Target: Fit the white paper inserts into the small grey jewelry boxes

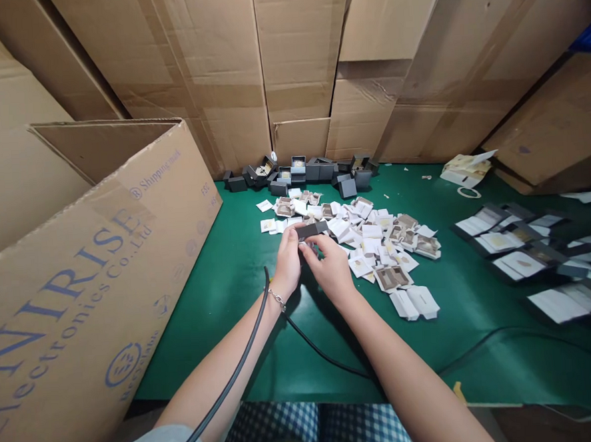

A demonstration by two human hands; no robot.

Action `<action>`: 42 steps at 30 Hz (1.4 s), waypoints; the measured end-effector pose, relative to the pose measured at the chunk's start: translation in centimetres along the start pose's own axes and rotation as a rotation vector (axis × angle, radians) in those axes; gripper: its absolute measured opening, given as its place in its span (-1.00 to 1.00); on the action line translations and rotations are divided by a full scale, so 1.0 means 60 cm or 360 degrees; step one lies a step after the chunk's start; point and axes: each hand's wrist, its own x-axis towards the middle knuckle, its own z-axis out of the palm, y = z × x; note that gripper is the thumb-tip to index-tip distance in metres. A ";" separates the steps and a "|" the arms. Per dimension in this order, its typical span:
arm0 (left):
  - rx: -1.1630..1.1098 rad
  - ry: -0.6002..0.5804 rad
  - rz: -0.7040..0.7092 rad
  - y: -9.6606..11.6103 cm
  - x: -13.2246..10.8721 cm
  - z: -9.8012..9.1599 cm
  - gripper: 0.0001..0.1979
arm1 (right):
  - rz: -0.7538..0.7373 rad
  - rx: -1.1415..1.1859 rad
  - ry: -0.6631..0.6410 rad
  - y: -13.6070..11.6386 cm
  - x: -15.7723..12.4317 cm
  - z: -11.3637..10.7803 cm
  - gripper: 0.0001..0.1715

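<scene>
Both of my hands meet over the middle of the green table (245,304). A small dark box (311,231) is held between them. My left hand (288,261) wraps its left side, and a chain bracelet hangs on that wrist. My right hand (330,267) pinches the box's near right side, with thumb and fingers drawn together. Some white shows at the thumbs, too small to make out. Just beyond and to the right spreads a loose pile of white cards and moulded inserts (371,233).
Several black boxes (320,171) line the back by the cardboard wall (216,72). A big carton (103,279) stands at left. Opened dark boxes with white cards (521,264) lie at right, near a tape ring (468,192). A black cable (329,359) crosses the front.
</scene>
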 end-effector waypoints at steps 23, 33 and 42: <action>-0.0488 0.0113 -0.0373 0.009 0.014 -0.003 -0.76 | -0.0135 0.0305 -0.0152 0.026 0.017 -0.028 -0.69; -0.0463 0.0091 -0.0375 0.008 0.014 -0.006 -0.81 | -0.0197 0.0266 -0.0157 0.031 0.014 -0.018 -0.78; -0.0353 0.0071 -0.0227 0.016 0.014 -0.003 -0.86 | -0.0337 0.0016 -0.0096 0.029 0.012 -0.015 -0.79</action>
